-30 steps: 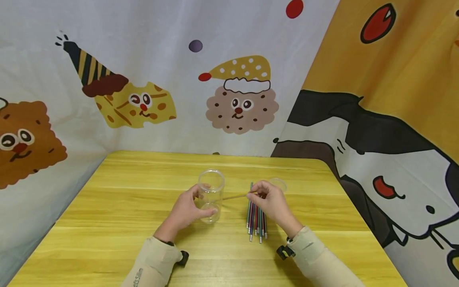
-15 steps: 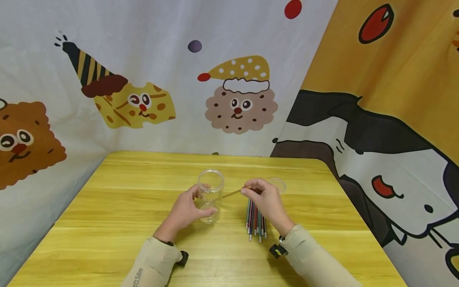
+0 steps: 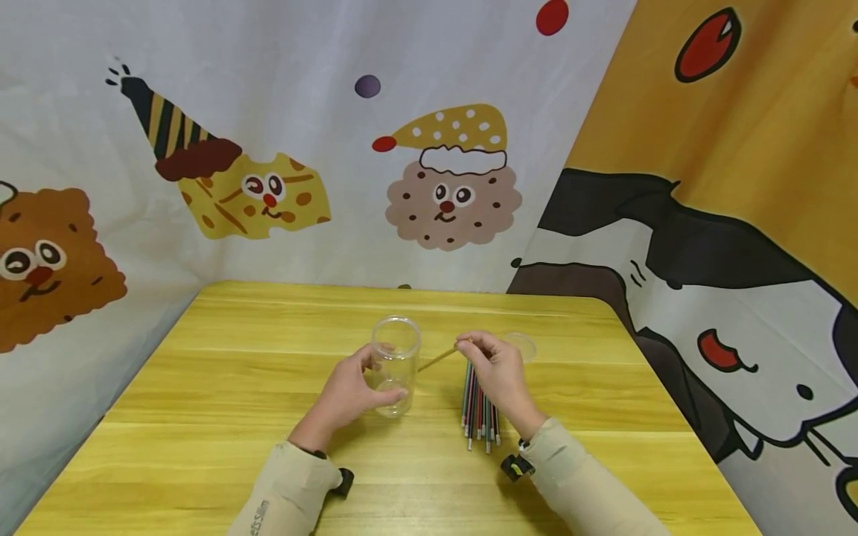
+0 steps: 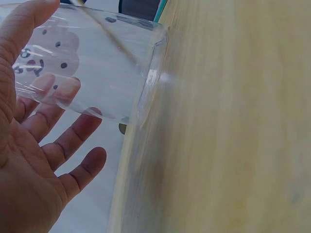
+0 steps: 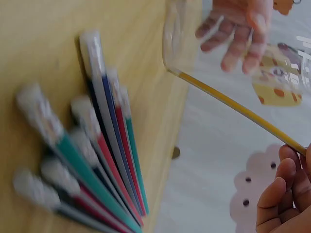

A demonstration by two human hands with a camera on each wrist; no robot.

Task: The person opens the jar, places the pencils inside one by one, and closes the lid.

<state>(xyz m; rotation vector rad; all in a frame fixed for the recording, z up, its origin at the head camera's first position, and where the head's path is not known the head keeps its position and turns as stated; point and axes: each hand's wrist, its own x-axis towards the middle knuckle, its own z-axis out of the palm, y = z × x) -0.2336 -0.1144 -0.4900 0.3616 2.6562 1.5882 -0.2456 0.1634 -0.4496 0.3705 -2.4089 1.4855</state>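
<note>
My left hand (image 3: pixel 343 393) holds a clear plastic jar (image 3: pixel 397 365) upright on the table, thumb in front and fingers behind. Through its wall in the left wrist view, the jar (image 4: pixel 104 63) shows no contents. Between the thumb and fingertips of my right hand (image 3: pixel 499 376) is a yellow pencil (image 3: pixel 439 358), pinched near its upper end. It slants down to the left, and its lower end is right at the jar's base edge in the right wrist view. Below the right hand lies a bunch of coloured pencils (image 3: pixel 479 420), their eraser ends toward me.
A clear round lid (image 3: pixel 521 345) lies flat behind the right hand, partly hidden by it. The wooden table (image 3: pixel 268 327) ends at a cartoon-printed curtain (image 3: pixel 302 268). In the right wrist view, several pencil ends (image 5: pixel 99 92) spread out close to the camera.
My right hand has shifted slightly left and up, so the yellow pencil now slants more steeply, its held end raised. The left hand and the jar have stayed in place.
</note>
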